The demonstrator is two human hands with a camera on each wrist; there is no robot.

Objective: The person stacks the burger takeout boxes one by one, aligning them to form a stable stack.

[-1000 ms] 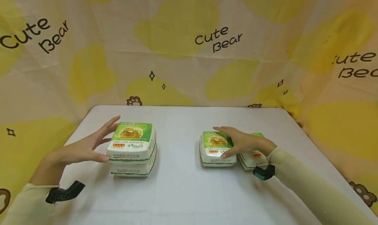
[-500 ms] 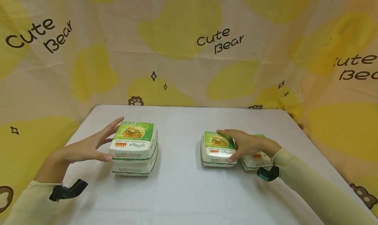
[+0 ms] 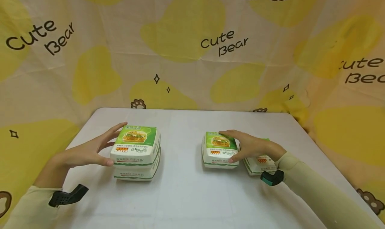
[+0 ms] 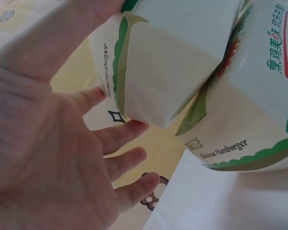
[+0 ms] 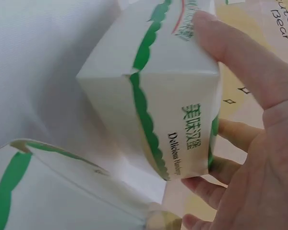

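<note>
At the left of the table, two green-and-white hamburger boxes stand in a stack. My left hand (image 3: 87, 152) holds the upper box (image 3: 135, 145) at its left side, thumb at the front corner and fingers toward the back. The lower box (image 3: 133, 173) shows beneath it. Right of centre, my right hand (image 3: 252, 145) grips another hamburger box (image 3: 218, 154) from the right, with the thumb on its front face and fingers along the far side. A fourth such box (image 3: 260, 164) sits just behind that wrist, partly hidden by the hand. Its edge also appears in the right wrist view.
The white table (image 3: 180, 195) has rounded far corners. A yellow patterned cloth (image 3: 180, 55) with "Cute Bear" lettering hangs behind it and along both sides. White tabletop lies between the stack and the right-hand box.
The right hand's box has shifted slightly left and up in the head view, away from the box beside it. The left hand and its stack stay nearly in place.
</note>
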